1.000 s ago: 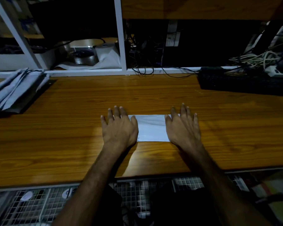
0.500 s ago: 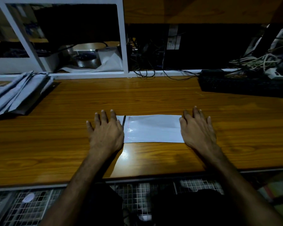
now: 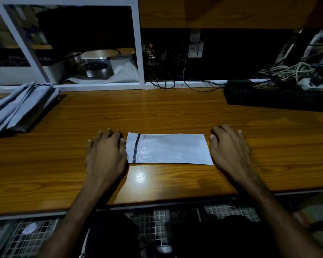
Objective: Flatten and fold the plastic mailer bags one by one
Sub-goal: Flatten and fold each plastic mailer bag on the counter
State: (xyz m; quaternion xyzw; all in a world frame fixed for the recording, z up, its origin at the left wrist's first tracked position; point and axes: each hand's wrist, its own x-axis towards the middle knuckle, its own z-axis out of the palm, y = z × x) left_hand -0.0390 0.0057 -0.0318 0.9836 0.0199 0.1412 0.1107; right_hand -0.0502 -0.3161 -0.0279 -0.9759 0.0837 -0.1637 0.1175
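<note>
The mailer bag (image 3: 169,148) lay flat on the wooden table (image 3: 157,112), its dark adhesive strip toward the left end. The left hand (image 3: 105,153) rested palm down just beside that end, fingers straight, holding nothing. The right hand (image 3: 229,146) lay flat at the bag's right edge, equally empty. A stack of bags (image 3: 17,107) sat far left.

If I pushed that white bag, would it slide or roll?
Probably slide: the mailer bag lies completely flat, with nothing round to roll, and the wooden table looks smooth and glossy. Lifted by one edge, it would likely flop, since it looks thin.
</note>
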